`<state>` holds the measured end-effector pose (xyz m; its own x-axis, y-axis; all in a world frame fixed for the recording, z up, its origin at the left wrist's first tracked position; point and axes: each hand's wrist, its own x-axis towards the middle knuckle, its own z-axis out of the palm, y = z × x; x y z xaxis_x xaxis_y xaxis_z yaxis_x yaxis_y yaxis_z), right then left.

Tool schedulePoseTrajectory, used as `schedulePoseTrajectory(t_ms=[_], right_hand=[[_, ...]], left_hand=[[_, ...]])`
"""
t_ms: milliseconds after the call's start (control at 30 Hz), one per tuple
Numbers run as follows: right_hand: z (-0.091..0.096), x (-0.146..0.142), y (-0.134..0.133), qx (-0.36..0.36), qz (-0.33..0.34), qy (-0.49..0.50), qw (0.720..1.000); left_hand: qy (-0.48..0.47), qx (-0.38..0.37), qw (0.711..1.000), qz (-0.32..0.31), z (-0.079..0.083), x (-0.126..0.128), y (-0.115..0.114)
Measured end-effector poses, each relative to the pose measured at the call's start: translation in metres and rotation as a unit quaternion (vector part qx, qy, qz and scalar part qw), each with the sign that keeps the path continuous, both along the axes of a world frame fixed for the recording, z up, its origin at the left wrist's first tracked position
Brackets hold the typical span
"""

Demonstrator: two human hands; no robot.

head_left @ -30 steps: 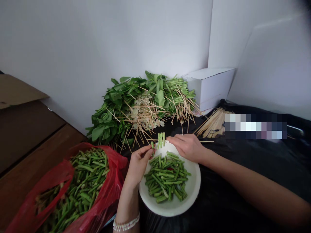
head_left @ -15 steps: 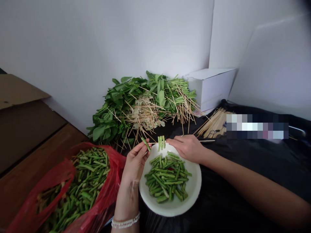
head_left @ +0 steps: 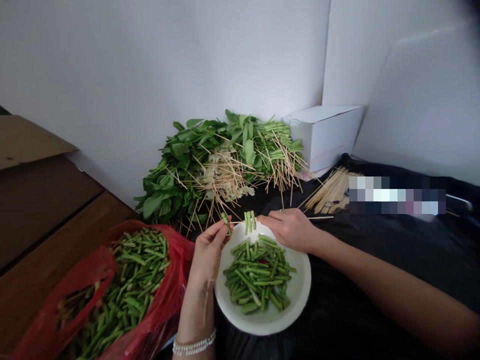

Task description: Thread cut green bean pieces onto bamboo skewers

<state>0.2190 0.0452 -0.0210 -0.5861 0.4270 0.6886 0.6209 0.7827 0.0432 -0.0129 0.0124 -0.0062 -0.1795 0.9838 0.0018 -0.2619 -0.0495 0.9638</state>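
Note:
My left hand (head_left: 213, 245) pinches a short piece of green bean (head_left: 227, 224) at the tip of a thin wooden skewer (head_left: 320, 218). Closed around that skewer is my right hand (head_left: 287, 229), with the blunt end sticking out past it to the right. Several cut green bean pieces (head_left: 250, 222) sit side by side on the skewer between my hands. Below them stands a white bowl (head_left: 262, 327) holding a heap of cut green beans (head_left: 258, 275). A bracelet of pale beads circles my left wrist.
An open red plastic bag (head_left: 180, 260) full of cut beans lies at the left. Behind are leafy greens (head_left: 165, 200) and skewered vegetables (head_left: 225, 172) with sticks pointing outward. Bare skewers (head_left: 330, 192) and a white box (head_left: 326, 135) stand at the right, near a blurred-out patch.
The bean piece in my left hand has turned slightly more upright and shifted a little at the skewer tip. My right hand and the skewer have barely moved.

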Motion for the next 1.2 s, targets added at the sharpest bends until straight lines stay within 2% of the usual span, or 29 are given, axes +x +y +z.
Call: schedulePoseTrajectory(t_ms=[133, 267, 367, 500, 700, 900, 1200], right_hand=[[-0.001, 0.0, 0.001, -0.003, 0.005, -0.007, 1.0], [-0.002, 0.0, 0.002, -0.009, 0.001, -0.007, 1.0], [-0.002, -0.001, 0.001, -0.018, 0.005, -0.002, 1.0], [-0.001, -0.001, 0.001, -0.02, 0.012, 0.009, 1.0], [-0.004, -0.001, 0.001, -0.02, 0.031, 0.027, 0.999], [-0.004, 0.0, 0.001, -0.016, 0.034, 0.015, 0.999], [-0.002, -0.004, -0.002, -0.011, 0.047, 0.009, 0.999]], left_hand=[[0.066, -0.017, 0.998, -0.019, -0.005, -0.004, 0.0], [0.119, 0.005, 0.993, 0.025, -0.007, -0.004, 0.001], [0.071, 0.02, 0.997, 0.034, -0.005, -0.003, 0.002], [-0.026, -0.006, 0.999, 0.018, 0.0, -0.001, 0.002], [-0.078, -0.054, 0.995, -0.021, 0.009, -0.001, -0.002], [-0.067, -0.077, 0.994, -0.033, 0.009, -0.001, -0.004], [0.035, -0.026, 0.998, -0.05, 0.006, 0.017, -0.005]])
